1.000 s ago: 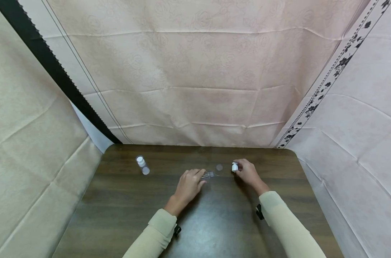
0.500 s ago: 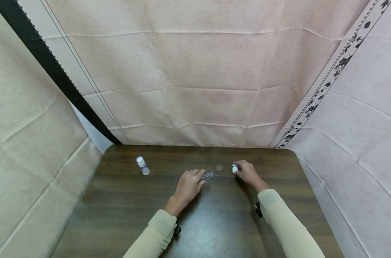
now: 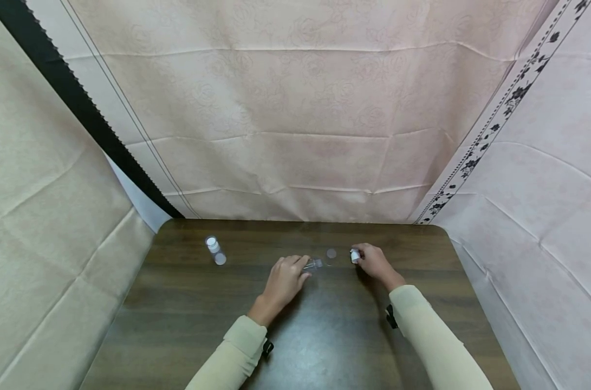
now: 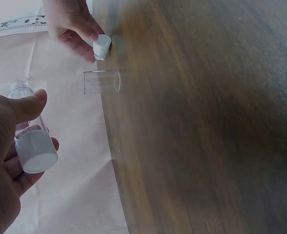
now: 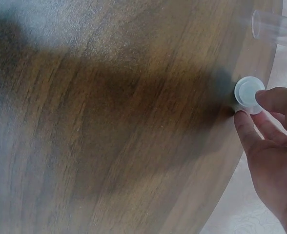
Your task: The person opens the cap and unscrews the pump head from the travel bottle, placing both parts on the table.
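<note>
My left hand [image 3: 283,281] holds a small clear bottle [image 3: 312,265] just above the table. In the left wrist view, thumb and fingers curl round this bottle, and its white bottom [image 4: 37,153] faces the camera. To the right, my right hand [image 3: 375,264] pinches a small white pump top [image 3: 355,256] between thumb and fingers. Its round white face shows in the right wrist view, low over the wood. Between both hands a clear cylindrical cap [image 4: 102,82] stands on the table, apart from either hand. Whether the pump top touches the table I cannot tell.
A second bottle [image 3: 216,251] with a white top stands at the back left of the brown wooden table [image 3: 324,336]. Pale cloth [image 3: 295,162] hangs along the far edge and both sides.
The right hand has shifted very slightly toward the person, and the white pump top has tilted a little. The left hand and its bottle stay almost still.
</note>
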The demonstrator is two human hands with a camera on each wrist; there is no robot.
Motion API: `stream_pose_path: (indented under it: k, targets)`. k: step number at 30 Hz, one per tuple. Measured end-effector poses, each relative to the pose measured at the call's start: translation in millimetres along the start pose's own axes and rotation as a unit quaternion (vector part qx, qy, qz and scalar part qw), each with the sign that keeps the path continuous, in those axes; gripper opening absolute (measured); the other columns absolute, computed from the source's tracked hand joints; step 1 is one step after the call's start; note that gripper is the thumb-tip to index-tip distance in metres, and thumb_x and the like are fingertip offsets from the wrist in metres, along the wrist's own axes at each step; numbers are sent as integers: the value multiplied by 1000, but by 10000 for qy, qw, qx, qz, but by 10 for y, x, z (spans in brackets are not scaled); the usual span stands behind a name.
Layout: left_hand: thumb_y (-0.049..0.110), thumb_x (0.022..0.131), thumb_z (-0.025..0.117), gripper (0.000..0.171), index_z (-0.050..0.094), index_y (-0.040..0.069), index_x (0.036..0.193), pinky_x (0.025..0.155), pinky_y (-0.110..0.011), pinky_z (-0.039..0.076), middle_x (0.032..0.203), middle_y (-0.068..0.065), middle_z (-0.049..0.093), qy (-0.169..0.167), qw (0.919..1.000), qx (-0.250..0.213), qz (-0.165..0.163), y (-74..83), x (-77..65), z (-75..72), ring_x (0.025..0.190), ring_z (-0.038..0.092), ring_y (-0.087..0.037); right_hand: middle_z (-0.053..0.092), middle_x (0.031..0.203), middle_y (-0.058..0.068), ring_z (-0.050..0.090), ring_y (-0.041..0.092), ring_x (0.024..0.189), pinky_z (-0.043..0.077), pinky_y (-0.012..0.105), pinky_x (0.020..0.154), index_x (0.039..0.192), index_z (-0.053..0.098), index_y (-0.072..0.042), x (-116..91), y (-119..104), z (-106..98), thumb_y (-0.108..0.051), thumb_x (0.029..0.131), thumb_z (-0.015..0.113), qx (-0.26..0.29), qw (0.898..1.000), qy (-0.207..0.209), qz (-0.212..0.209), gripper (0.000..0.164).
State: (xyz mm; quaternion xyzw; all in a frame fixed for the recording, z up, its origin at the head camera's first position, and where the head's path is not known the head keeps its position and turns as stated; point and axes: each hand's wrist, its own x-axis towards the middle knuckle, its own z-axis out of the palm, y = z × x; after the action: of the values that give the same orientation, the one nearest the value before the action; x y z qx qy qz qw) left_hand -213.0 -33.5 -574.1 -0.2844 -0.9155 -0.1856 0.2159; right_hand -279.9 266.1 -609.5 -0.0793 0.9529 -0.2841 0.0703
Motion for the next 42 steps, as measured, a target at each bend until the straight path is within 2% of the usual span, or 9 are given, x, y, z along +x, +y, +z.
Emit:
stream_pose_path:
  k: [9,19,28,33,37,42]
  targets:
    - [27,83,87,43,74,9,121,80,-35,59,108,-6,77,19,10000,86,-7,-25,14,0,95,74,-19,62,136,26,65,35,114,54,53,95,137,63,1,-14,-11,-21,1,96,66,-90,9995,80,-279,41]
    - [30,88,82,45,71,6,124,82,-38,60,111,-9,76,-40,9999,6,-118,-67,46,5,98,74,-21,57,143,25,60,40,127,51,56,102,142,59,-1,-99,-2,-53,-1,98,66,157,9995,117,-232,45]
    - [21,88,83,46,68,4,128,81,-39,62,112,-14,73,350,9984,-408,-158,-111,101,8,96,74,-27,59,144,22,53,42,136,43,61,110,141,60,-2,-227,-18,-78,-2,95,67,189,9982,486,-309,46]
    - [18,88,82,46,66,2,128,78,-33,62,112,-15,70,563,9967,-550,-175,-134,152,41,93,74,-25,58,146,20,52,42,138,43,62,110,141,60,-4,-314,-66,-115,-2,94,69,183,9969,623,-455,48]
    - [17,86,83,47,67,-1,126,76,-30,62,109,-16,68,663,9957,-620,-204,-159,196,73,90,74,-25,55,150,19,50,41,140,42,63,111,144,59,-6,-380,-112,-148,-3,95,69,174,9960,648,-590,50]
    - [18,86,83,46,68,-1,125,77,-29,62,109,-17,68,622,9949,-702,-363,-193,248,107,90,74,-26,54,152,17,51,40,140,43,63,109,143,60,-9,-438,-163,-172,-3,95,70,145,9933,840,-786,50]
